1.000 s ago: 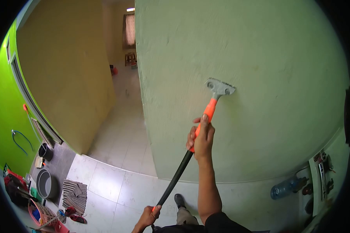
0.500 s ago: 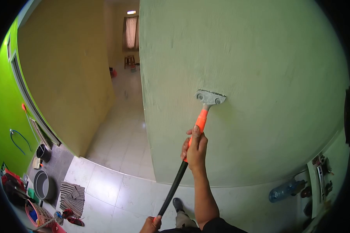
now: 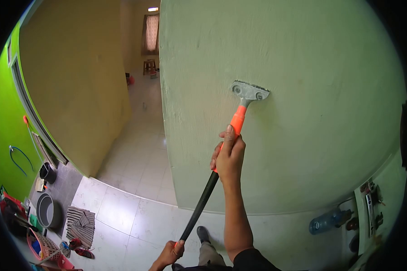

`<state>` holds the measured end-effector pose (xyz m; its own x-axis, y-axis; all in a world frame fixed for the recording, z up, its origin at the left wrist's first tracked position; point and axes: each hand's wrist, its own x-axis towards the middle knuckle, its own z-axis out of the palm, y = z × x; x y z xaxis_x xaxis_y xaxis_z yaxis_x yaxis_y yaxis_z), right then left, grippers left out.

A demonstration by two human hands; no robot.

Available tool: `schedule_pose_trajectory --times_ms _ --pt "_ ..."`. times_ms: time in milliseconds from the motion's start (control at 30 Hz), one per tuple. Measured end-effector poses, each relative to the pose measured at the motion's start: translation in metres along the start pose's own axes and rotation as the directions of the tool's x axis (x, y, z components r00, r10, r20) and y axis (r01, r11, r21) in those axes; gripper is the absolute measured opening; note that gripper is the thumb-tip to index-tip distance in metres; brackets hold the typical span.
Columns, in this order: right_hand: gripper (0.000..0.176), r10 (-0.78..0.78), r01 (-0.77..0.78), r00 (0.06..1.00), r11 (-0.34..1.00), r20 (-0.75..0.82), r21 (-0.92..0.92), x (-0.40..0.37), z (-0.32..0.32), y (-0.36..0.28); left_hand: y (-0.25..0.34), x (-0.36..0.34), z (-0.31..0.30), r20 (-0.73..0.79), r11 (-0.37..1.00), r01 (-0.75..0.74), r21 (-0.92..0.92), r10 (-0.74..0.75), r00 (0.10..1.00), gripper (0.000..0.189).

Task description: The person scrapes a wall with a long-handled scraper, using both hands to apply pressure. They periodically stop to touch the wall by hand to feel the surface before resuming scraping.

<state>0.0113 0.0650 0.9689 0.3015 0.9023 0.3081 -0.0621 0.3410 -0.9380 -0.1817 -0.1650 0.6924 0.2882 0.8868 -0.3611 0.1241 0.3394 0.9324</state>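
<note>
Left of the pale green plaster wall (image 3: pixel 312 135), on the white tiled floor (image 3: pixel 122 217), sit one black bucket (image 3: pixel 45 171), one round grey basin (image 3: pixel 45 210), one striped grey cloth (image 3: pixel 80 224) and one red woven basket (image 3: pixel 43 247). Below the wall, the left hand (image 3: pixel 169 254) is closed round the bottom end of one black-poled, orange-gripped long-handled scraper (image 3: pixel 202 198). The right hand (image 3: pixel 228 158) is wrapped tight round the orange grip. The scraper's grey metal blade lies against the wall's face. At the wall's foot, rightward, lies one blue plastic bottle (image 3: pixel 325 221).

We got bright daylight from the curtained far window (image 3: pixel 151 27), sheen on the glossy white floor tiles (image 3: pixel 122 212); orange-handled grey scraper (image 3: pixel 248 92) sharp, fisheye edges bent, black.
</note>
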Motion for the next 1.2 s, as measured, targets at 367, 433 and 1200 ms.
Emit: schedule_pose_trajectory --times_ms 367,433,1200 --pt "0.047 0.022 -0.021 1.0 0.996 0.004 -0.083 0.005 -0.008 -0.012 -0.003 0.006 0.025 0.051 0.987 -0.033 -0.156 0.041 0.998 0.072" --pt "0.048 0.011 -0.009 1.0 0.995 0.021 -0.102 0.005 -0.011 -0.009 0.009 -0.008 0.045 -0.106 0.995 -0.093 -0.045 0.088 0.99 0.068" --pt "0.046 -0.077 0.078 0.997 0.984 0.011 -0.157 0.006 -0.009 0.0 0.002 0.012 0.039 -0.129 0.994 -0.104 0.014 0.105 0.986 0.069"
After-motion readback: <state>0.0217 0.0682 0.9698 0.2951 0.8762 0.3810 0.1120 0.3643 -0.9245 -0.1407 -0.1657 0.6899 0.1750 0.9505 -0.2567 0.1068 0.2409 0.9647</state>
